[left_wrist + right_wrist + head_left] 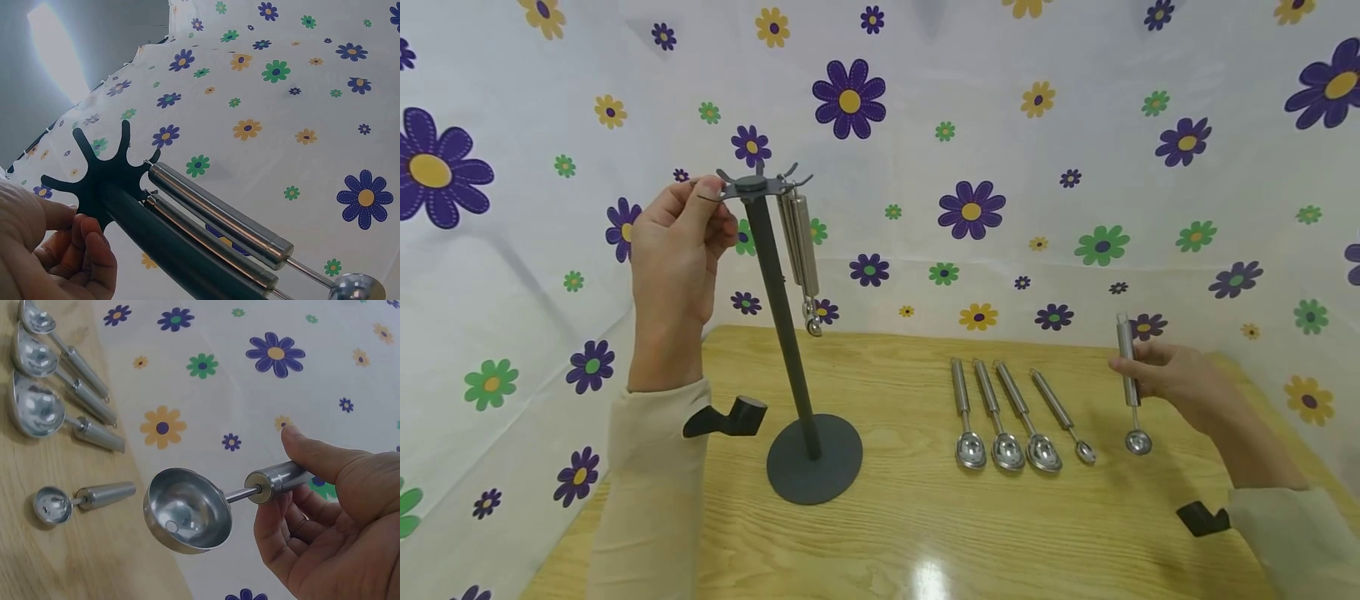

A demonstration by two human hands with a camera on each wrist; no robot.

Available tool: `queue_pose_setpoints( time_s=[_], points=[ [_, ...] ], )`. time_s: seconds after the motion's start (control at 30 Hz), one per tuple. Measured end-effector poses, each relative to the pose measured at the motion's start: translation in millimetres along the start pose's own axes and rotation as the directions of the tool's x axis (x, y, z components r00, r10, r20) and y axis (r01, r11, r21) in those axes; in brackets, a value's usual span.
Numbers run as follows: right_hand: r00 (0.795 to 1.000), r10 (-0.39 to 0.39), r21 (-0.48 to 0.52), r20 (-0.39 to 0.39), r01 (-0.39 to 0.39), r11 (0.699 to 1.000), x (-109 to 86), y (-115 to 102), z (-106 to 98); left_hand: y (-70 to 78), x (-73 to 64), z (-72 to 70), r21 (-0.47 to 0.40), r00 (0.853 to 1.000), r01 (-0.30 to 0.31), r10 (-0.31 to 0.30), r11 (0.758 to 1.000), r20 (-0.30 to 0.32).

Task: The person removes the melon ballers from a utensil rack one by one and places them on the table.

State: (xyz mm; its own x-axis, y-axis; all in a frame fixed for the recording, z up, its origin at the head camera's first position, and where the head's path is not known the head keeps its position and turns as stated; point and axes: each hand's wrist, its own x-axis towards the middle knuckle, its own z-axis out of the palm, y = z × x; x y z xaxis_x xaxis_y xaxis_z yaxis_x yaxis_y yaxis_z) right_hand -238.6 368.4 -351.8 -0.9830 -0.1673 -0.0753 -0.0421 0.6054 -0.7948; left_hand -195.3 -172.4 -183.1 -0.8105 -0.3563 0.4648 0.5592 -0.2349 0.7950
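At the top of a dark grey utensil stand (786, 325), my left hand (673, 242) pinches one of the hooks between thumb and fingers. Two steel scoops (805, 246) hang from hooks on the stand's other side, their bowls downward. On the right, my right hand (1187, 387) grips a steel scoop (187, 509) by its handle, above the table. Its deep round bowl points down in the head view and faces the camera in the right wrist view. The handle's far end is hidden by the hand in that wrist view.
Several more scoops lie side by side on the wooden table (895, 517), including a small one (1063, 412) nearest my right hand. The stand's round base (835, 475) rests on the table. A flower-patterned cloth (880, 225) hangs behind and at both sides.
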Motion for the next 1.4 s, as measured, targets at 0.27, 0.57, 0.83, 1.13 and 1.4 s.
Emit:
queue_pose_setpoints(
  time_s=[0.27,0.57,0.83,1.13,1.4],
  points=[
    [0.999,-0.012,0.092,0.034,0.009,0.996,10.2,21.5,4.3,1.9,-4.0,-0.6,0.003,1.0,-0.001,0.001,1.0,0.003],
    [0.996,-0.036,0.158,0.083,0.023,0.987,22.0,39.9,10.6,2.1,-5.1,-0.5,0.016,1.0,-0.008,0.008,1.0,0.005],
    [0.992,0.015,0.225,0.123,-0.042,0.973,31.9,53.2,15.7,2.4,-5.4,0.3,0.011,1.0,0.004,-0.004,1.0,0.007],
    [0.991,0.018,0.226,0.13,-0.047,0.973,37.6,57.9,24.4,1.7,-5.5,-1.2,0.025,1.0,-0.003,0.003,1.0,0.003],
    [0.991,0.041,0.162,0.131,-0.063,0.985,41.4,61.7,31.8,1.4,-5.7,-1.5,0.038,1.0,-0.005,0.005,0.999,0.005]
  ],
)
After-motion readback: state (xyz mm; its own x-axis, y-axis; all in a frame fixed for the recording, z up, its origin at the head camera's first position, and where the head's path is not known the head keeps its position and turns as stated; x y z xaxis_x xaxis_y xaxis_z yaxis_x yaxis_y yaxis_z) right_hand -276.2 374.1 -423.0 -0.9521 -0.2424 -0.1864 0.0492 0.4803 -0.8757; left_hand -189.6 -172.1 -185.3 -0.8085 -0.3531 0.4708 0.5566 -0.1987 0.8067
